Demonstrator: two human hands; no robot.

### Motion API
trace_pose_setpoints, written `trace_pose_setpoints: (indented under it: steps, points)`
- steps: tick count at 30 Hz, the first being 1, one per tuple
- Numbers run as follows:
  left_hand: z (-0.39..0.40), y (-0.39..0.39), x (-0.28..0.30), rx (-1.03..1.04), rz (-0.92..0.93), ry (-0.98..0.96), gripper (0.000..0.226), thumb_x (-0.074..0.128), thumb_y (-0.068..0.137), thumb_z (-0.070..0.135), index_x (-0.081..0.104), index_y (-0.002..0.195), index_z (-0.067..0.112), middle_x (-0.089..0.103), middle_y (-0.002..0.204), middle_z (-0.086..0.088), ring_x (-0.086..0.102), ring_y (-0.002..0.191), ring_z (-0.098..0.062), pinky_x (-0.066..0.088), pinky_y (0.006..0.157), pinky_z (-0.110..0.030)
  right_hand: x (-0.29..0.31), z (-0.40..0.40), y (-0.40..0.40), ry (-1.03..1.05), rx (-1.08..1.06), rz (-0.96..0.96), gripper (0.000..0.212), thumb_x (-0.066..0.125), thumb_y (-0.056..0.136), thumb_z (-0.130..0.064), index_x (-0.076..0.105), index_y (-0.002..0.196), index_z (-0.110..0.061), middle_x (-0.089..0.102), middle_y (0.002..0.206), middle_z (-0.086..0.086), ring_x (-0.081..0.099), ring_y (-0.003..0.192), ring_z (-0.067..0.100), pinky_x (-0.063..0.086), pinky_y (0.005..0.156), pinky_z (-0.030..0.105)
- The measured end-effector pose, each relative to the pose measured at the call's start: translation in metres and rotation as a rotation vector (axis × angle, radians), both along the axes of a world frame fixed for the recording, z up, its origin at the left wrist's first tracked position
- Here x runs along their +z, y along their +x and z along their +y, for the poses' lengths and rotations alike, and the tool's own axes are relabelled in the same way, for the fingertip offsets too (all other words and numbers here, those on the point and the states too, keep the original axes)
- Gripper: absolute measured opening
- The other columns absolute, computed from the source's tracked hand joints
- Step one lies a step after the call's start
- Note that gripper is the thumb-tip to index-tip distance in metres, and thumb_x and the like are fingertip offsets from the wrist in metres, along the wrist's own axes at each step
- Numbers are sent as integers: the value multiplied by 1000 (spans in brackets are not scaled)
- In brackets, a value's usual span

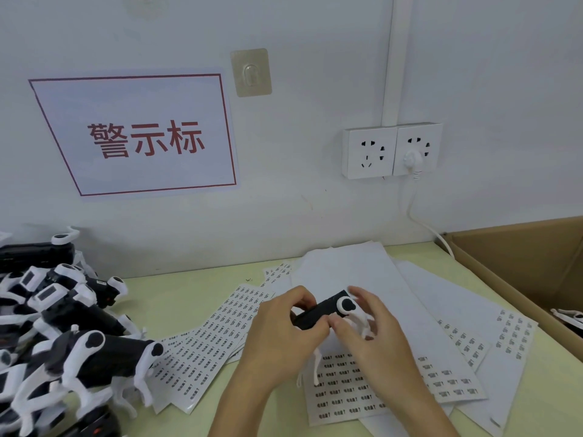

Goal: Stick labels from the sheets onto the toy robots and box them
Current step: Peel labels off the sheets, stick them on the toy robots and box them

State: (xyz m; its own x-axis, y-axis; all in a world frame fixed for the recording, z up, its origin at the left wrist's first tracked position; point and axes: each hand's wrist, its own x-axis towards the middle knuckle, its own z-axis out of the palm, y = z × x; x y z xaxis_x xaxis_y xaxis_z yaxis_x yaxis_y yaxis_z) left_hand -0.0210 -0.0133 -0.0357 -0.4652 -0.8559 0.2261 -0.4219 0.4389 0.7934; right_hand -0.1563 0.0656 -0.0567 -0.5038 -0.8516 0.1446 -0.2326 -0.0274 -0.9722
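Over table (195, 298), hands gripping toy robot (321, 310).

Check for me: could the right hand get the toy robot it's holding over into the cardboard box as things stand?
Probably yes. The right hand and left hand both hold the toy robot; the cardboard box sits open on that side, only flat label sheets between.

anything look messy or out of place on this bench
Nothing damaged, but it's untidy: the label sheets lie fanned and overlapping at skewed angles, and the toy robots sit in a tangled heap at the left.
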Motion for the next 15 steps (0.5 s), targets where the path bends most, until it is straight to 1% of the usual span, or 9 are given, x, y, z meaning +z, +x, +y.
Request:
trace_pose_setpoints:
  steps: [2, 3, 4, 6, 8, 10, 12, 13, 15]
  points:
    - [0, 1, 3, -32, -15, -4, 17, 66, 75, 45, 61, 84, 32, 68, 83, 15, 60, 68, -5, 48, 58, -17, 0, -1, -3, -33, -8, -28, 34, 77, 85, -27, 63, 112, -42, 67, 111, -23, 62, 96, -12, 46, 70, 4]
    - [0, 2, 4, -43, -22, -8, 17, 66, 75, 45, 61, 86, 32, 67, 82, 14, 59, 66, -6, 48, 57, -18, -1, -1, -4, -52, -16, -45, 33, 78, 83, -24, 66, 110, -40, 69, 107, -22, 64, 92, -11, 45, 68, 2]
    - [0, 3, 6, -49, -30, -15, 18, 66, 75, 44, 61, 88, 32, 67, 81, 13, 58, 65, -7, 49, 58, -21, -1, -1, -6, -62, -15, -63, 33, 79, 83, -22, 67, 109, -39, 69, 105, -23, 65, 89, -10, 45, 66, 2]
    - [1, 3, 9, -53, -43, -21, 22, 62, 73, 45, 60, 89, 31, 66, 81, 15, 57, 63, -6, 50, 61, -25, -2, -1, -6, -71, -4, -97, 33, 78, 83, -20, 66, 108, -39, 66, 99, -33, 64, 86, -12, 44, 64, 0]
    - [3, 2, 11, -56, -36, -3, 21, 58, 72, 45, 59, 87, 30, 65, 84, 18, 57, 67, -5, 51, 66, -26, -2, 0, -6, -77, 10, -118, 32, 76, 85, -18, 65, 105, -40, 64, 98, -38, 63, 87, -13, 45, 65, 1]
    - [3, 4, 11, -50, -21, 23, 18, 60, 76, 47, 59, 82, 30, 65, 85, 17, 58, 73, -5, 50, 68, -24, -2, 1, -7, -75, 26, -135, 31, 71, 89, -14, 67, 104, -40, 67, 103, -32, 67, 89, -5, 54, 71, 12]
    - [2, 6, 11, -44, -9, 37, 20, 69, 83, 45, 59, 79, 29, 65, 84, 17, 58, 75, -4, 46, 65, -16, 0, 4, -8, -67, 54, -134, 33, 66, 92, -10, 68, 108, -38, 69, 106, -27, 69, 90, 4, 59, 78, 27]
    - [2, 7, 11, -44, -11, 45, 19, 71, 85, 42, 59, 78, 29, 65, 84, 18, 58, 76, -4, 45, 66, -15, 0, 5, -8, -60, 69, -117, 33, 65, 92, -10, 68, 110, -38, 69, 107, -27, 70, 91, 6, 59, 81, 30]
    - [0, 9, 12, -41, -36, 59, 16, 71, 87, 37, 61, 77, 30, 65, 85, 19, 58, 78, -2, 45, 68, -16, 1, 6, -7, -49, 88, -104, 33, 64, 93, -9, 68, 111, -36, 69, 108, -26, 71, 90, 9, 60, 81, 31]
